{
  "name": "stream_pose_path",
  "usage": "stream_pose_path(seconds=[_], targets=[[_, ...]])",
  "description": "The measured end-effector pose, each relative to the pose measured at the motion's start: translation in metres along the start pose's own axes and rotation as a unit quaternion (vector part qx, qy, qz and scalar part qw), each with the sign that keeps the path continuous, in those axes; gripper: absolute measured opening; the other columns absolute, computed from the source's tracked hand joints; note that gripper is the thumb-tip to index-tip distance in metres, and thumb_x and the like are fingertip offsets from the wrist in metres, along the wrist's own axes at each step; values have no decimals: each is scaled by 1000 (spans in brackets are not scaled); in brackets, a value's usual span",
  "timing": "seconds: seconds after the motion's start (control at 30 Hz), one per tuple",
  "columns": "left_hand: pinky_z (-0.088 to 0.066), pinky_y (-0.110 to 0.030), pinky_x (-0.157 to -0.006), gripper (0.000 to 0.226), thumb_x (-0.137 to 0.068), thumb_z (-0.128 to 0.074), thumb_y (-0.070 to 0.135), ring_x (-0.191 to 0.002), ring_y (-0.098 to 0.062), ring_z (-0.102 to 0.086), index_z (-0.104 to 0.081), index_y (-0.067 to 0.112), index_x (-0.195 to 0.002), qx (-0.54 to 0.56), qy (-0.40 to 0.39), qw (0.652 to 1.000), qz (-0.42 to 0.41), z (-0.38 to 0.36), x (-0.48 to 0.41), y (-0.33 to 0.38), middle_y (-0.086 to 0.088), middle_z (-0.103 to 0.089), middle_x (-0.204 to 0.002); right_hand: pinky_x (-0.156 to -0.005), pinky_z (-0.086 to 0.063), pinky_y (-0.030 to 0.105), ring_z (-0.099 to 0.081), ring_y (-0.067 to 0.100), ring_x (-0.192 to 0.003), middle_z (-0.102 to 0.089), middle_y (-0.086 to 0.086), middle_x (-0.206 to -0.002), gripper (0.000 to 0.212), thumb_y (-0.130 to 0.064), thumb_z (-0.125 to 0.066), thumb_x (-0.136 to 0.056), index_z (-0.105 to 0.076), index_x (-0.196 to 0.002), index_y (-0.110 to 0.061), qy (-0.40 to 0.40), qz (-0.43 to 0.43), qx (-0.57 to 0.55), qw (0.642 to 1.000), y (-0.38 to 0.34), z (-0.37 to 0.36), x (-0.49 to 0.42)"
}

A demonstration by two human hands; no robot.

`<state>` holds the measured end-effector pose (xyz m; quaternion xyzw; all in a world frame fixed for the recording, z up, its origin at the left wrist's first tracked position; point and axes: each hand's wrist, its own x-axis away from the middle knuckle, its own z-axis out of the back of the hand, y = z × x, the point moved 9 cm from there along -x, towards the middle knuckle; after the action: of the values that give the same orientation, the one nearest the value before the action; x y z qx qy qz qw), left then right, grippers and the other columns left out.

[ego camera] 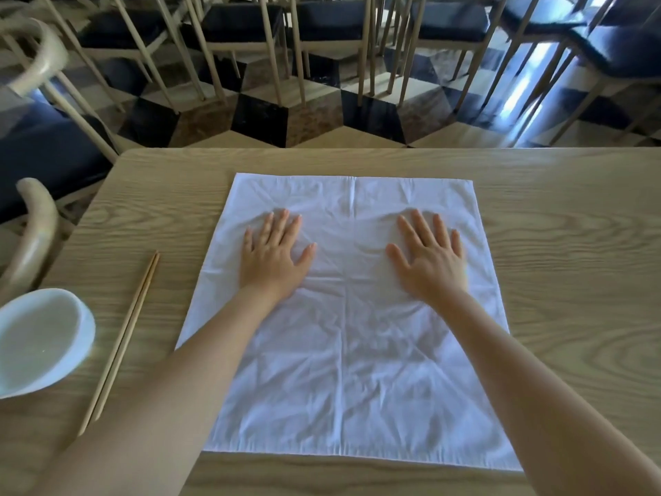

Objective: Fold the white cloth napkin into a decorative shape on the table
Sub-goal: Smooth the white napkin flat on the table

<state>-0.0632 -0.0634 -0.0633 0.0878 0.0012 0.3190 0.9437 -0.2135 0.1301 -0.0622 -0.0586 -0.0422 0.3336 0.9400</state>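
Observation:
The white cloth napkin lies spread flat and unfolded as a square on the wooden table, with crease lines running across it. My left hand rests palm down on the napkin's far left part, fingers spread. My right hand lies flat on its far right part, fingers apart too. Neither hand grips any cloth; both forearms stretch over the napkin from the near edge.
A white bowl sits at the table's left edge. A pair of wooden chopsticks lies between the bowl and the napkin. Chairs with dark cushions stand beyond the table's far edge and on the left.

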Motion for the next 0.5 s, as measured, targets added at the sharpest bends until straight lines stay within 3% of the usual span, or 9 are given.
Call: stream_pose_path(seconds=[0.13,0.2,0.3,0.37,0.5], targets=[[6,-43,-116,61,-95,-18,52,-144,-14,9,-4,27,-149,-2,-9,998,62,5,9,-33,4,5,-158,-117,4,46,7,20,-145,1,-6,-159,60,-55,-17,-94,-6,-148,-32,-25,-76,-4,997,45,7,1],[6,-44,-116,59,-96,-17,49,-145,-18,6,-7,23,-149,2,-3,997,79,5,24,-29,0,3,-159,-117,7,48,11,21,-145,4,-2,-159,59,-50,-14,-96,-2,-149,-27,-23,-92,-5,995,31,12,12],[1,-45,-115,63,-91,-7,46,-145,-20,-6,-18,21,-147,26,35,999,-24,-1,54,32,-1,-12,-158,-117,6,43,5,16,-146,-3,-2,-159,59,-45,-7,-95,-10,-149,-22,-1,33,-81,996,-70,10,43],[0,-45,-114,70,-83,1,42,-145,-18,-7,-18,22,-147,-3,27,998,-50,-10,66,47,1,-12,-157,-118,4,39,-1,14,-146,-13,-4,-158,73,-47,4,-84,-19,-148,-22,-17,90,-120,988,-121,-2,69],[-17,-47,-113,61,-89,-19,46,-140,-23,-27,-37,20,-141,19,64,997,-25,2,80,7,-1,-33,-151,-118,1,42,-7,17,-146,-19,-6,-156,68,-49,-4,-85,-26,-145,-30,13,49,-85,995,-96,-9,86]])
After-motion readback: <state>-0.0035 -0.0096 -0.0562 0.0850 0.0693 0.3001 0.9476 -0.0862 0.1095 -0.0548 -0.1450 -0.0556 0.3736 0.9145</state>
